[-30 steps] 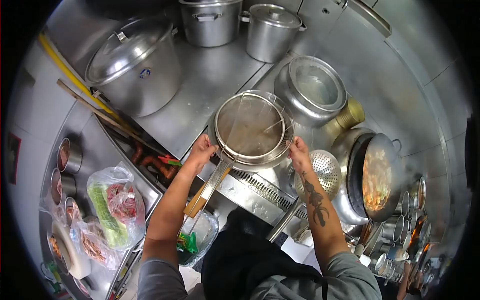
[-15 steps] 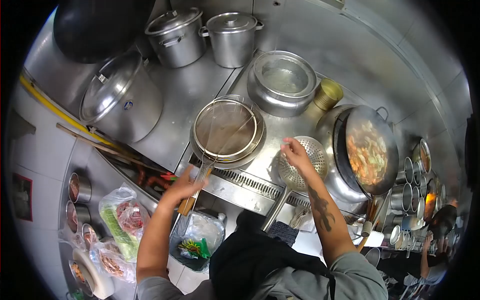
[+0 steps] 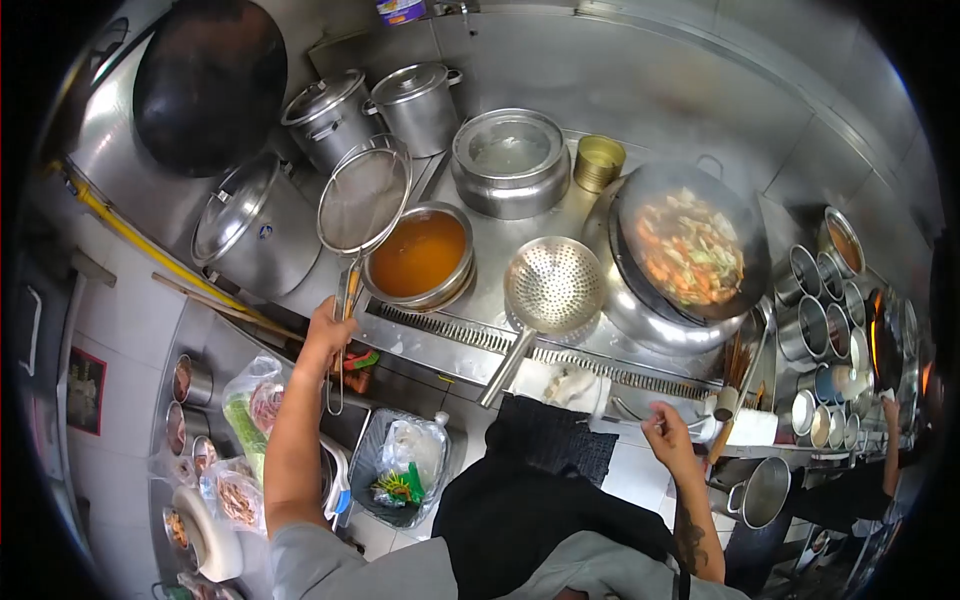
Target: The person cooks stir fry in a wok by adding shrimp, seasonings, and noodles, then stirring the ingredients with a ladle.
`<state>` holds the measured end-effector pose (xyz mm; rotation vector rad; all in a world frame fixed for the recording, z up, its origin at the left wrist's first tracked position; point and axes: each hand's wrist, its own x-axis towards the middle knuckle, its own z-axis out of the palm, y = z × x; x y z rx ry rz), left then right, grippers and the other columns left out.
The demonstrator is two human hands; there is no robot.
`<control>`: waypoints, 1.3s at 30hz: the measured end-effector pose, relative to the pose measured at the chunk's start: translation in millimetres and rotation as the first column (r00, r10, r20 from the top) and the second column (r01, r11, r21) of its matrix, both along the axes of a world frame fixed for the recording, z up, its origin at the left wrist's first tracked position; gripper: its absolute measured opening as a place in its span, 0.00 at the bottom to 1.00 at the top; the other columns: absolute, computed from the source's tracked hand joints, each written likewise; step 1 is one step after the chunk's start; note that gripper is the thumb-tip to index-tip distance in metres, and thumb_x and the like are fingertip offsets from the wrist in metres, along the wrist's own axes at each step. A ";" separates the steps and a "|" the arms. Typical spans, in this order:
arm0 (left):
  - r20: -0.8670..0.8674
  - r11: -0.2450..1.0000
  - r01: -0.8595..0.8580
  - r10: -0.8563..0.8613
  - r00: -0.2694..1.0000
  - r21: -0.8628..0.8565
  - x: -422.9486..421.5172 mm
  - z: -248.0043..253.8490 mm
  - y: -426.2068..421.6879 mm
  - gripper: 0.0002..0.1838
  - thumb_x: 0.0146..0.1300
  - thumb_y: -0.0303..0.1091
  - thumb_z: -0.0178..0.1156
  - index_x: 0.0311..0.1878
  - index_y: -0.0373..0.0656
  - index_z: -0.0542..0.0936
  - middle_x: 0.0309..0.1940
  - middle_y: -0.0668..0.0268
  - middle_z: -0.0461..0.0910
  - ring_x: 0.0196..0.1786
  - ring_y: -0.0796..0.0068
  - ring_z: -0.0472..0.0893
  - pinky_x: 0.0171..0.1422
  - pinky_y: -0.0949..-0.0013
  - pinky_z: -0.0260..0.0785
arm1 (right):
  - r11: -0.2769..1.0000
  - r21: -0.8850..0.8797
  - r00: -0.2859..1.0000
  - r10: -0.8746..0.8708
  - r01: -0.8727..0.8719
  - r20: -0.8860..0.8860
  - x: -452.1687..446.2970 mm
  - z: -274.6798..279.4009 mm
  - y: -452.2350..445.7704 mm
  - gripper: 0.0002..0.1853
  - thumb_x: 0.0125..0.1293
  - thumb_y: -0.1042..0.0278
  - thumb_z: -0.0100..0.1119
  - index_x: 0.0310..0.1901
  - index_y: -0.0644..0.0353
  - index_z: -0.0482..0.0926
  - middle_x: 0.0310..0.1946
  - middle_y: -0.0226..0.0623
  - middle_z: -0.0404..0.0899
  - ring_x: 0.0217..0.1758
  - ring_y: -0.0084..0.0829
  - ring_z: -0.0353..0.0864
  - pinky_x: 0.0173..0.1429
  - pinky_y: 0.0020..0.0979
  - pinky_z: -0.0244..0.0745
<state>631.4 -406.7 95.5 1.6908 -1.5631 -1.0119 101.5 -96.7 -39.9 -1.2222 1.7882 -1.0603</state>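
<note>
My left hand (image 3: 328, 332) is closed around the handle of a fine-mesh strainer (image 3: 366, 200). The strainer's round mesh is raised at the left of a metal pot (image 3: 470, 250), which holds orange-brown liquid. My right hand (image 3: 672, 440) is by the counter's front edge, its fingers loosely curled and apart, with nothing visible in them. Close by it, a curved metal handle (image 3: 630, 410) shows in part. A perforated skimmer (image 3: 555, 285) rests on the counter with its handle toward me. On the right, a black wok (image 3: 640, 250) contains chopped vegetables (image 3: 690, 250), with steam above.
Lidded stockpots (image 3: 415, 105) stand at the back left. Behind the skimmer are a wide metal pot (image 3: 510, 165) and a yellowish can (image 3: 600, 163). Below is a lined bin (image 3: 405, 470). Bagged food (image 3: 235, 495) lies at left. Another person's arm (image 3: 892, 440) appears at far right.
My left hand has taken hold of the strainer and moved it left off the pot, uncovering the liquid. My right hand has drawn back from above the skimmer. The view has shifted.
</note>
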 end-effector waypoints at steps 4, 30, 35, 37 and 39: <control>0.060 0.999 -0.038 0.037 0.998 0.024 -20.2 -26.8 17.6 0.12 0.50 0.25 0.60 0.40 0.39 0.76 0.21 0.70 0.72 0.19 0.80 0.69 0.22 0.72 0.62 | 1.000 0.015 0.961 -0.016 0.021 -0.275 -2.1 2.3 76.9 0.24 0.56 0.72 0.67 0.55 0.61 0.73 0.33 0.37 0.74 0.23 0.27 0.71 0.31 0.30 0.70; -0.337 0.655 0.569 -0.458 0.822 0.497 -229.5 -296.0 229.6 0.40 0.54 0.39 0.72 0.67 0.37 0.66 0.60 0.51 0.73 0.56 0.66 0.77 0.52 0.61 0.74 | 0.717 0.618 0.920 -0.080 0.321 -0.385 44.6 -160.9 275.9 0.39 0.54 0.53 0.66 0.64 0.65 0.65 0.50 0.60 0.76 0.55 0.54 0.76 0.61 0.44 0.72; -0.163 0.669 0.690 -0.675 0.720 0.277 -319.8 -357.1 226.7 0.40 0.53 0.43 0.70 0.66 0.35 0.66 0.63 0.46 0.70 0.61 0.53 0.74 0.63 0.58 0.68 | 0.785 0.581 0.945 -0.020 0.217 -0.326 56.3 -118.6 221.5 0.37 0.57 0.58 0.64 0.65 0.64 0.63 0.51 0.61 0.73 0.57 0.55 0.73 0.61 0.45 0.72; -0.032 0.559 0.801 -0.816 0.578 0.216 -335.7 -345.9 226.9 0.31 0.54 0.41 0.65 0.60 0.36 0.73 0.57 0.41 0.74 0.60 0.45 0.73 0.66 0.57 0.64 | 0.787 0.577 0.944 -0.018 0.216 -0.329 56.6 -101.1 191.7 0.37 0.57 0.59 0.64 0.66 0.62 0.62 0.51 0.59 0.72 0.55 0.55 0.75 0.59 0.45 0.73; -0.045 0.489 0.843 -0.859 0.510 0.224 -336.4 -329.8 236.0 0.25 0.55 0.38 0.63 0.55 0.36 0.76 0.53 0.41 0.76 0.59 0.46 0.74 0.65 0.57 0.65 | 0.804 0.555 0.949 -0.034 0.213 -0.315 59.3 -99.8 170.4 0.38 0.56 0.58 0.66 0.66 0.62 0.62 0.53 0.58 0.70 0.54 0.55 0.75 0.58 0.44 0.73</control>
